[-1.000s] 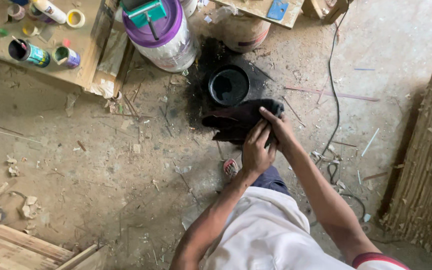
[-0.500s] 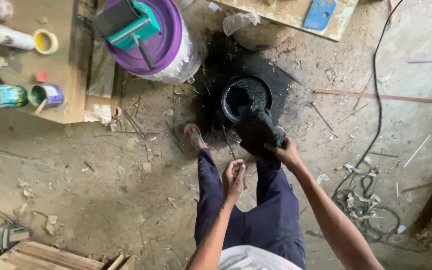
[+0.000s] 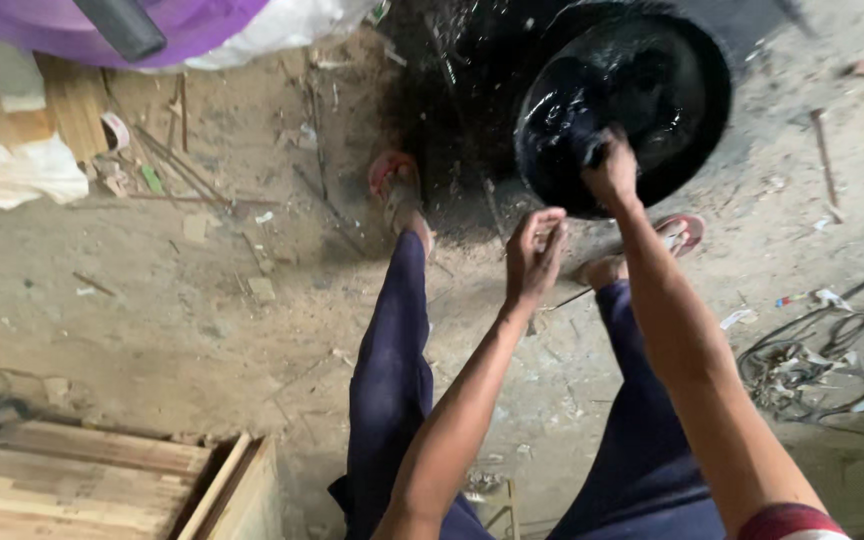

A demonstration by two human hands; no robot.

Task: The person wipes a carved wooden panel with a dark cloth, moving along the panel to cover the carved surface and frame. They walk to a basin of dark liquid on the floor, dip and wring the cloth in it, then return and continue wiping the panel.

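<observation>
The black basin (image 3: 642, 100) sits on the floor (image 3: 202, 320) ahead of the person's feet, full of glossy black liquid, on a patch of ground stained black around it. The right hand (image 3: 612, 170) is at its near rim, fingers closed on something dark held over the liquid; what it is cannot be told through the blur. The left hand (image 3: 535, 255) hangs free just short of the basin, fingers loosely curled and holding nothing. To do this well, I judge the dark thing should stay low over the basin so drips fall back in, and the free hand could steady the rim. The sandals (image 3: 397, 190) stand close to the stain, so footing wants care. A purple-lidded bucket (image 3: 252, 25) stands to the left, and wooden boards (image 3: 82, 480) lie nearer.
</observation>
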